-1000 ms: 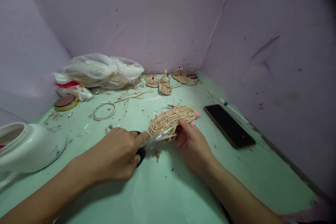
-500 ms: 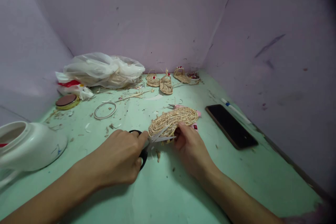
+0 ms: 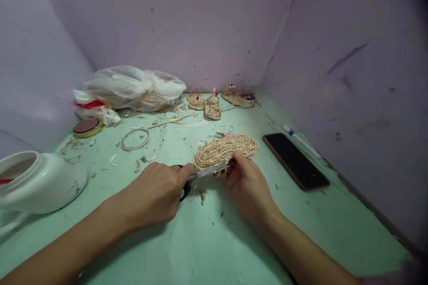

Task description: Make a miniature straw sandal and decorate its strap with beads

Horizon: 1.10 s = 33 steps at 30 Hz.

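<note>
My left hand [image 3: 158, 193] is closed around the black handles of a pair of scissors [image 3: 209, 171]. The blades are nearly together and lie along the near edge of a woven straw sole [image 3: 224, 149]. My right hand [image 3: 249, 182] pinches that oval, coiled sole at its near right edge, thumb on top and fingers underneath. A small dark patterned bit shows below the blades; I cannot make out what it is. Behind the sole, the tips of a grey tool and something pink stick out, mostly hidden.
Small straw sandals [image 3: 212, 107] with red beads stand at the back beside a bead dish [image 3: 247, 96]. A phone [image 3: 296, 160] and white pen [image 3: 301, 140] lie right. Left are a plastic bag [image 3: 133, 89], wire coil [image 3: 135, 139], round tin [image 3: 88, 128] and white pot [image 3: 50, 182].
The scissor blades have gone from spread to nearly closed at the sole's near edge. The sole and both hands have shifted slightly right, and the sole now covers more of the pink thing.
</note>
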Each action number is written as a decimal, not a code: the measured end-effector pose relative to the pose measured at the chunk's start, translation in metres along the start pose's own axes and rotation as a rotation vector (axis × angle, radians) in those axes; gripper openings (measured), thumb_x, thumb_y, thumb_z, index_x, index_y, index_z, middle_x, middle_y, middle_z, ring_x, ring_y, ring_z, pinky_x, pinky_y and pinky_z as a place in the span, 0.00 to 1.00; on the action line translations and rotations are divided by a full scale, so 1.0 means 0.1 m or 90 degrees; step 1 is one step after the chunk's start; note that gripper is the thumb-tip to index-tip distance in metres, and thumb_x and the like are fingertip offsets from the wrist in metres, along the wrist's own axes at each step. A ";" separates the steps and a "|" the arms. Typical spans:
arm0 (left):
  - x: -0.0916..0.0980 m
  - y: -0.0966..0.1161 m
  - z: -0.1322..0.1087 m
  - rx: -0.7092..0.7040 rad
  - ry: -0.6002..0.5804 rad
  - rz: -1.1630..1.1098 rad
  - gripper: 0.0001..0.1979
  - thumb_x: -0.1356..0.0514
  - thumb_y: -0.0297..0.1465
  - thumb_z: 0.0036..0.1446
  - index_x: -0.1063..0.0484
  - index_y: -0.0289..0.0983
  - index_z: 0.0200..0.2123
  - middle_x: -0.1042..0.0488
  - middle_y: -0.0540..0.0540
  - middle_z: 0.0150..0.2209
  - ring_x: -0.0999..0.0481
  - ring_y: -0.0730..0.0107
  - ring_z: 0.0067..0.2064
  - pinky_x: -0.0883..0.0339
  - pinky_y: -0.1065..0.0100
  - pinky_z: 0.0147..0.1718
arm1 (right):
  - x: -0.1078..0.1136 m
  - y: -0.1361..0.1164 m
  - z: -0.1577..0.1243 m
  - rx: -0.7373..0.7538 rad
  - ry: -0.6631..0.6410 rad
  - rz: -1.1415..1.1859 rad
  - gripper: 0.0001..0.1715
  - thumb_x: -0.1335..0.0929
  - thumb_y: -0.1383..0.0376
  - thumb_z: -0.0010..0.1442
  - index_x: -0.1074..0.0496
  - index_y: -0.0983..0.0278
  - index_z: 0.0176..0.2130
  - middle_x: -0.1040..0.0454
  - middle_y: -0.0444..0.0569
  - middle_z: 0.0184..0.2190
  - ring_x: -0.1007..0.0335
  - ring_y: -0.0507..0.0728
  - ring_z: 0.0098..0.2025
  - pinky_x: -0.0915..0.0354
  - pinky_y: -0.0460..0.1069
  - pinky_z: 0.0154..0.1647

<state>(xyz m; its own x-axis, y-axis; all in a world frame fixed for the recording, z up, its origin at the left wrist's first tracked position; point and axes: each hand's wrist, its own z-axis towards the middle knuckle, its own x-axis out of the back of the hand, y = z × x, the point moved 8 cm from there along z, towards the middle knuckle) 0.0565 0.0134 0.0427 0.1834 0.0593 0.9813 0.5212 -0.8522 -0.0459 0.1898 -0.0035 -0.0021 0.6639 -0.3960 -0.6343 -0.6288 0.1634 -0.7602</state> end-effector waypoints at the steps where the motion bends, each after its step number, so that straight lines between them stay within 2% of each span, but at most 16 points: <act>1: 0.01 -0.02 0.00 0.012 0.008 0.015 0.21 0.51 0.22 0.47 0.39 0.38 0.46 0.23 0.47 0.28 0.23 0.58 0.29 0.42 0.65 0.23 | -0.01 -0.01 0.00 0.004 -0.008 -0.002 0.12 0.31 0.60 0.49 0.28 0.63 0.36 0.23 0.45 0.32 0.29 0.57 0.37 0.35 0.49 0.36; 6: 0.11 -0.05 -0.01 0.053 0.034 0.064 0.21 0.50 0.24 0.47 0.38 0.40 0.47 0.22 0.45 0.27 0.24 0.55 0.27 0.42 0.64 0.21 | -0.02 -0.03 -0.01 0.012 -0.008 -0.014 0.15 0.32 0.60 0.51 0.28 0.64 0.40 0.22 0.46 0.35 0.29 0.58 0.38 0.36 0.50 0.36; 10: 0.17 0.00 0.00 0.047 0.048 0.000 0.17 0.48 0.28 0.48 0.36 0.38 0.44 0.23 0.44 0.31 0.24 0.55 0.31 0.36 0.60 0.28 | -0.02 -0.03 -0.01 0.010 -0.009 0.001 0.16 0.32 0.61 0.51 0.28 0.63 0.40 0.22 0.46 0.34 0.29 0.58 0.37 0.35 0.50 0.36; 15: 0.12 0.01 0.02 0.025 0.025 -0.005 0.15 0.48 0.29 0.48 0.33 0.37 0.41 0.24 0.45 0.28 0.25 0.55 0.30 0.34 0.58 0.29 | -0.02 0.02 0.00 -0.019 -0.008 0.005 0.16 0.33 0.61 0.51 0.28 0.63 0.41 0.22 0.45 0.31 0.28 0.58 0.35 0.35 0.49 0.33; 18: 0.15 0.00 0.03 0.026 0.072 -0.032 0.14 0.46 0.36 0.51 0.33 0.37 0.40 0.24 0.44 0.30 0.25 0.56 0.34 0.35 0.53 0.42 | -0.01 0.05 0.00 -0.022 -0.006 0.001 0.15 0.32 0.62 0.51 0.28 0.64 0.40 0.22 0.46 0.32 0.28 0.58 0.36 0.35 0.49 0.33; 21: 0.20 0.00 0.01 0.032 0.122 -0.045 0.22 0.44 0.46 0.49 0.32 0.35 0.41 0.24 0.40 0.35 0.25 0.53 0.39 0.45 0.46 0.52 | -0.03 0.04 -0.01 -0.009 -0.013 -0.001 0.13 0.32 0.62 0.51 0.28 0.64 0.38 0.22 0.46 0.32 0.29 0.58 0.38 0.35 0.50 0.36; 27: 0.19 0.04 -0.02 0.030 0.134 0.014 0.15 0.46 0.33 0.48 0.31 0.32 0.39 0.24 0.39 0.33 0.25 0.56 0.37 0.47 0.48 0.54 | -0.02 0.07 -0.02 -0.009 -0.024 0.000 0.09 0.33 0.62 0.52 0.28 0.64 0.33 0.22 0.48 0.34 0.29 0.58 0.40 0.35 0.50 0.37; 33: 0.10 0.05 0.00 0.033 0.112 0.047 0.16 0.48 0.28 0.46 0.33 0.34 0.41 0.24 0.40 0.32 0.25 0.57 0.36 0.37 0.55 0.49 | 0.01 0.09 -0.03 0.007 -0.035 -0.051 0.09 0.36 0.62 0.56 0.29 0.62 0.28 0.23 0.45 0.30 0.30 0.57 0.33 0.36 0.49 0.32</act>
<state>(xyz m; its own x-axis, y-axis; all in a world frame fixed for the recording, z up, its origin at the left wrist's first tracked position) 0.0608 0.0102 0.0523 0.0772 -0.0979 0.9922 0.5541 -0.8231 -0.1243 0.1832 -0.0053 -0.0087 0.7336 -0.3578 -0.5778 -0.5683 0.1434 -0.8103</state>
